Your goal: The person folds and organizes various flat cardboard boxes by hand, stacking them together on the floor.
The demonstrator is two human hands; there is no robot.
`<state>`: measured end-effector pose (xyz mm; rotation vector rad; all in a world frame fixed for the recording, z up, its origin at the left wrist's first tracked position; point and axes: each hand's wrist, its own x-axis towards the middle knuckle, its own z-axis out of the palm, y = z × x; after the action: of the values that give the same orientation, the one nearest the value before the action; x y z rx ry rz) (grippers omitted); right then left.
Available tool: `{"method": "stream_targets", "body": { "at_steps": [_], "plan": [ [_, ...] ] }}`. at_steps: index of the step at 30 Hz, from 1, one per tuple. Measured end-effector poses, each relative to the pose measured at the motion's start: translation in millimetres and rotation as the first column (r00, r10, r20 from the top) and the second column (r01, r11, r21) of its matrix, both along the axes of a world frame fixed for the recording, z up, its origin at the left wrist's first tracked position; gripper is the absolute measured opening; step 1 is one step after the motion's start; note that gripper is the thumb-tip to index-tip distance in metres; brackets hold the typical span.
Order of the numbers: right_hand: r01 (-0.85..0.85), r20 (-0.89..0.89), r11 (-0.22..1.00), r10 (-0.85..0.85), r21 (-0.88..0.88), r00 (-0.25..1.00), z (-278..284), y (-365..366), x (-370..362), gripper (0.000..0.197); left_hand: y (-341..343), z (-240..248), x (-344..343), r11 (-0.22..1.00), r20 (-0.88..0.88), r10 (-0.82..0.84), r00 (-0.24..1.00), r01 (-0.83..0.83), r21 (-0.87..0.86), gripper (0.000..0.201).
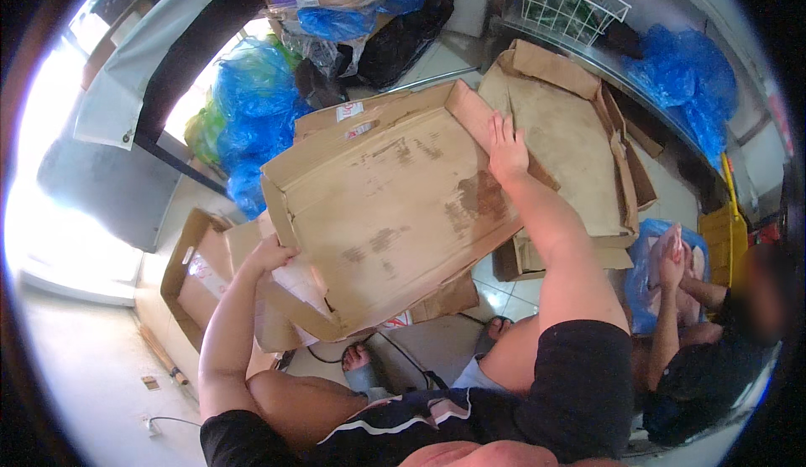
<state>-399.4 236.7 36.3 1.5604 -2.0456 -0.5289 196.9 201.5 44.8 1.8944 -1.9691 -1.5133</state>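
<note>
A shallow cardboard tray [361, 207], opened upward and marked with dark damp stains, lies tilted in front of me. My left hand [270, 255] is closed around its left wall, thumb on the inner side. On the right wall rests my right hand [507, 150], its fingers stretched out and slightly apart, pressed against the cardboard. Beyond that hand is a second cardboard tray [554, 123] with a stained base, partly covered by the first. More cardboard [197, 274] stands to the left of my left hand. What is under the tray in front of me is hidden.
Blue plastic bags [256, 114] are piled at the back left, beside a black bag [411, 39]. A white wire basket [571, 5] sits at the back right. At right, a co-worker's hands [674, 261] hold something pale over a blue bag [642, 257], near a yellow crate [724, 236].
</note>
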Motion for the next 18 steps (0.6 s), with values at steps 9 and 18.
{"method": "stream_targets", "body": {
  "at_steps": [9,18],
  "plan": [
    [-0.215,0.777,0.968,0.037,0.128,0.628,84.8,-27.5,-73.8,0.058,-25.8,60.5,6.8,0.699,0.366,-0.254,0.895,0.431,-0.57,0.123],
    [0.282,0.443,0.958,-0.276,0.054,0.853,42.6,5.7,-85.8,0.064,-122.0,80.2,-88.2,0.655,0.652,-0.26,0.712,0.626,-0.423,0.112]
  ]
}}
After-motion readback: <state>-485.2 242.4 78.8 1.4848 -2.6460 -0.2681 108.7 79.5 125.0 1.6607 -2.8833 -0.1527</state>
